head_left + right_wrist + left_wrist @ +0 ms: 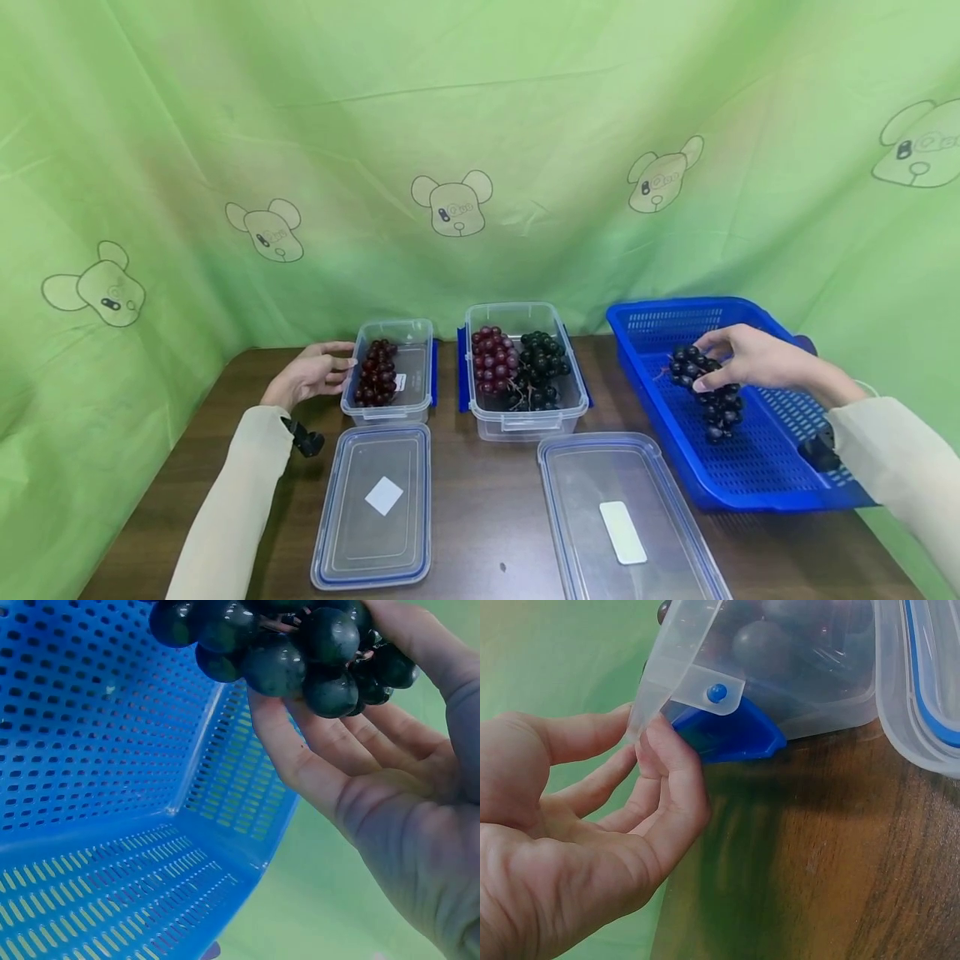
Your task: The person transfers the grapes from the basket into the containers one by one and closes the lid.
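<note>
My right hand (738, 358) holds a bunch of black grapes (720, 408) above the blue basket (765, 496), thumb on one side and fingers on the other. In the right wrist view, the dark grapes (274, 664) sit between thumb and fingertips. My left hand (315, 373) is at the left side of the small clear container (386, 412), which has dark red grapes (377, 375) inside. In the left wrist view, its fingertips pinch the container's rim (656, 690) beside a blue latch (735, 735) that hangs down.
A larger clear container (528, 429) in the middle holds red grapes (493, 358) and black grapes (543, 358). Two blue-edged lids lie in front: a small lid (375, 542) and a large lid (585, 475). Behind the table hangs a green curtain (360, 100).
</note>
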Demonstrator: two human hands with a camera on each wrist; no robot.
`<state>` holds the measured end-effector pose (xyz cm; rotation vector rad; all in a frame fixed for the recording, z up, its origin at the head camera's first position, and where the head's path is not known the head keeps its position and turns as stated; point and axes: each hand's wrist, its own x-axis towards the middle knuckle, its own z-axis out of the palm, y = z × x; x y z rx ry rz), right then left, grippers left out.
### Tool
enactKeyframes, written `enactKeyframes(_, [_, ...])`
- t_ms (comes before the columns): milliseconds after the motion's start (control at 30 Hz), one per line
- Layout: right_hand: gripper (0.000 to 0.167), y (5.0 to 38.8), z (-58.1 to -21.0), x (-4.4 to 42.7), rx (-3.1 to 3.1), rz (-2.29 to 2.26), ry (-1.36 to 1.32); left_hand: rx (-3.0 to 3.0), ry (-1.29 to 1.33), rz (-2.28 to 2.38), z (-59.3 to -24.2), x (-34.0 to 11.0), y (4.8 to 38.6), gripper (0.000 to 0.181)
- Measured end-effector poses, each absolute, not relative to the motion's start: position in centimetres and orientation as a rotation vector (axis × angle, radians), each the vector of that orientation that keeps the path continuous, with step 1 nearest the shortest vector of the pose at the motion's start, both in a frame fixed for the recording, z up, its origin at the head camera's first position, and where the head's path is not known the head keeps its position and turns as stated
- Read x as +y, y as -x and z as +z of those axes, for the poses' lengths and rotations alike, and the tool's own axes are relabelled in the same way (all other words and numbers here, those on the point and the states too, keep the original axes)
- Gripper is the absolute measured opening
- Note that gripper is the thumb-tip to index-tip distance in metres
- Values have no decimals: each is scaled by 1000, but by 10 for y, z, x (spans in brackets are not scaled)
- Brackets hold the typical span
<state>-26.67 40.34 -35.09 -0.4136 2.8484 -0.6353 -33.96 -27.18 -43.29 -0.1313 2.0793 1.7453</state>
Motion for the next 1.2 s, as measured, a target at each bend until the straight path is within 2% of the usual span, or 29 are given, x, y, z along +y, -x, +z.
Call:
enactKeyframes(233, [88, 262, -344, 416, 2872, -645, 328, 2047, 124, 1765, -434, -269, 339, 63])
enactKeyframes(567, [89, 261, -312, 429, 2972, -713, 254, 2060, 114, 1755, -430, -271, 339, 63])
enactKeyframes(900, [91, 270, -286, 414, 3030, -778, 210, 2041, 133, 1772, -433, -272, 339, 62])
enactKeyframes(1200, [94, 277, -271, 383, 3009, -1013, 151, 2041, 119, 1781, -435, -272, 340, 62])
